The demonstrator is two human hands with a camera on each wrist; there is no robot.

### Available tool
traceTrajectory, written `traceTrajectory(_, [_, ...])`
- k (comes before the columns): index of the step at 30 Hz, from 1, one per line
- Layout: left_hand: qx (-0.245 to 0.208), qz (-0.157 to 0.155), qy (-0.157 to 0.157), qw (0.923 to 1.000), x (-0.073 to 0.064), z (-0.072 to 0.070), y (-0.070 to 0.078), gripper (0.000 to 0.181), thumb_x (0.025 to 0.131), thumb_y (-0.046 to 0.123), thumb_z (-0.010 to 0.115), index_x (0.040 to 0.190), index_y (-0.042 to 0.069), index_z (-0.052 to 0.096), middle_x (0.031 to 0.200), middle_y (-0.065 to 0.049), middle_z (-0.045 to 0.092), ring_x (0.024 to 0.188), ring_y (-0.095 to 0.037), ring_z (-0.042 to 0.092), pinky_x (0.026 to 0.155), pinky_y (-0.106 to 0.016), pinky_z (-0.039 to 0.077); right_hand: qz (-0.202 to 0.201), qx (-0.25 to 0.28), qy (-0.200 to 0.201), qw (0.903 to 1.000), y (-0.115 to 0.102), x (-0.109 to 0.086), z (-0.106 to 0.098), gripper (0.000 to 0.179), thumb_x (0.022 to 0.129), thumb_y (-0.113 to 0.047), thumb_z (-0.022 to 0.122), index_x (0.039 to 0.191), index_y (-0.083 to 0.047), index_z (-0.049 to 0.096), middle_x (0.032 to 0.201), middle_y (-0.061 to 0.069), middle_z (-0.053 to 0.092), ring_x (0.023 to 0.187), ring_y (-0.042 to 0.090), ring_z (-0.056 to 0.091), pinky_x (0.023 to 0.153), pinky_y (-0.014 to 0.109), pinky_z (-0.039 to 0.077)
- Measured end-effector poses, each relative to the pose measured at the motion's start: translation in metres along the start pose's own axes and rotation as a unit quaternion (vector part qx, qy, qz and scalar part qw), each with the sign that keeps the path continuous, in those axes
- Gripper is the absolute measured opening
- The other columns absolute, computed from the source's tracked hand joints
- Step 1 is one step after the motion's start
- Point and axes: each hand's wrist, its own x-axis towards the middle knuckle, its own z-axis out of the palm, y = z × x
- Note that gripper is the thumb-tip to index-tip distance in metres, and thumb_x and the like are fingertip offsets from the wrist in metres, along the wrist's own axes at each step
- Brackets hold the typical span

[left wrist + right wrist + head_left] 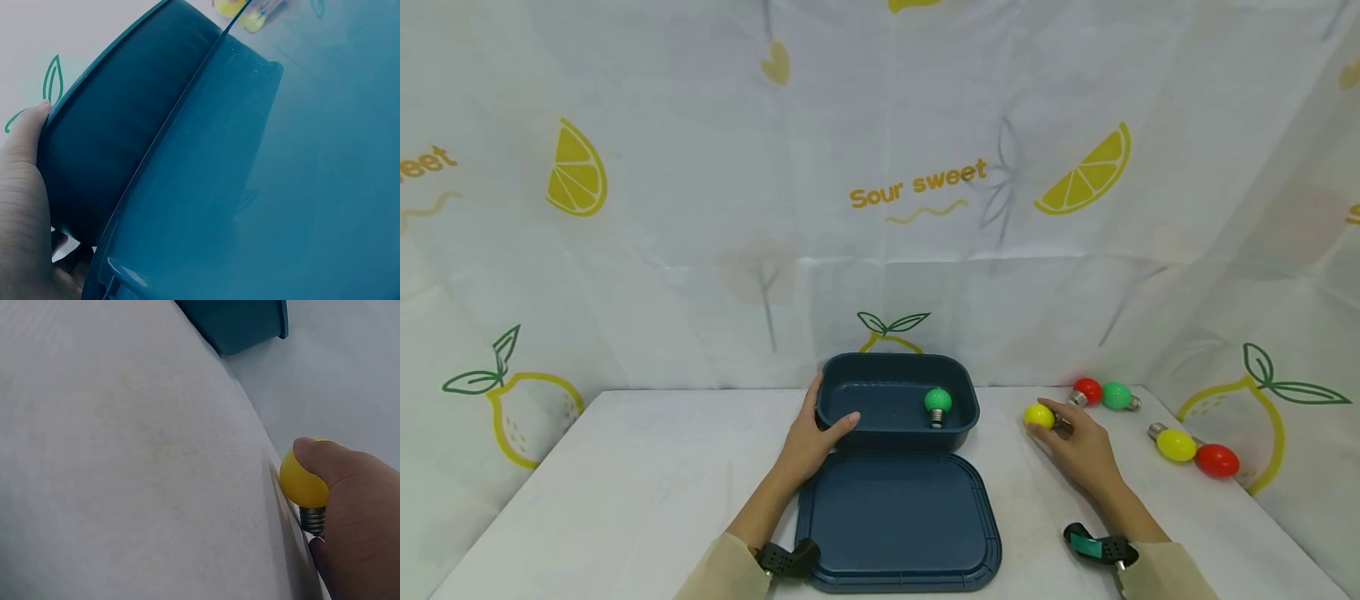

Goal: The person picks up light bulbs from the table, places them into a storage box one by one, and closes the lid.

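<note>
In the head view my right hand pinches a yellow light bulb to the right of a dark blue box. The right wrist view shows the thumb across the bulb's yellow globe, its metal screw base pointing down. My left hand grips the box's left end, thumb over the front rim and fingers along the outside. Inside the box, toward its right side, lies a green light bulb. A matching dark blue lid lies flat in front of the box.
At the back right of the white table lie a red bulb and a green bulb. Farther right are another yellow bulb and another red bulb. A lemon-printed white cloth hangs behind.
</note>
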Motion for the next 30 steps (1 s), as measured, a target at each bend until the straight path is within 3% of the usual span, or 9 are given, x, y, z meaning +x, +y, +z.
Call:
traceTrajectory(11, [-0.002,0.001,0.004,1.0000,-0.0008,0.0007,-0.0005,0.098,0.089,0.052,0.071,0.164,0.030,0.011,0.171,-0.009,0.017,0.156,-0.040,0.021,0.119,-0.069,0.025,0.010,0.002,-0.010,0.9999,0.0005,-0.0001,-0.0002,0.051,0.094,-0.026,0.074,0.136,-0.001,0.061,0.132,0.027,0.063,0.111,0.042,0.064,0.096,0.059,0.054])
traceTrajectory(22, [0.007,0.001,0.002,1.0000,0.0005,0.0006,-0.0018,0.096,0.091,0.053,0.069,0.164,0.031,0.010,0.171,-0.010,0.016,0.155,-0.041,0.022,0.117,-0.068,0.029,0.003,0.002,-0.002,1.0000,-0.0003,0.0000,-0.0015,0.049,0.092,-0.024,0.076,0.132,0.000,0.062,0.128,0.026,0.065,0.112,0.041,0.065,0.094,0.053,0.055])
traceTrajectory(25, [0.006,0.000,0.001,1.0000,0.0010,0.0006,-0.0020,0.097,0.091,0.053,0.069,0.164,0.031,0.010,0.171,-0.009,0.016,0.155,-0.041,0.022,0.118,-0.068,0.027,0.006,0.001,0.004,1.0000,0.0004,0.0001,-0.0014,0.048,0.091,-0.024,0.077,0.131,0.000,0.063,0.125,0.025,0.067,0.111,0.038,0.065,0.089,0.032,0.059])
traceTrajectory(28, [0.006,0.001,0.001,1.0000,0.0013,0.0006,-0.0020,0.097,0.091,0.053,0.069,0.164,0.030,0.010,0.171,-0.008,0.015,0.156,-0.040,0.021,0.119,-0.069,0.026,0.008,0.006,0.012,0.9999,0.0010,0.0005,-0.0009,0.047,0.090,-0.023,0.078,0.128,-0.001,0.063,0.122,0.025,0.068,0.107,0.036,0.065,0.081,0.008,0.048])
traceTrajectory(30, [0.006,0.002,0.000,1.0000,0.0014,0.0004,-0.0019,0.097,0.091,0.053,0.069,0.164,0.030,0.010,0.171,-0.008,0.015,0.156,-0.040,0.020,0.119,-0.069,0.025,0.012,0.010,0.017,0.9997,0.0009,0.0009,-0.0006,0.045,0.089,-0.023,0.078,0.126,-0.001,0.064,0.120,0.024,0.069,0.105,0.035,0.065,0.077,0.002,0.041])
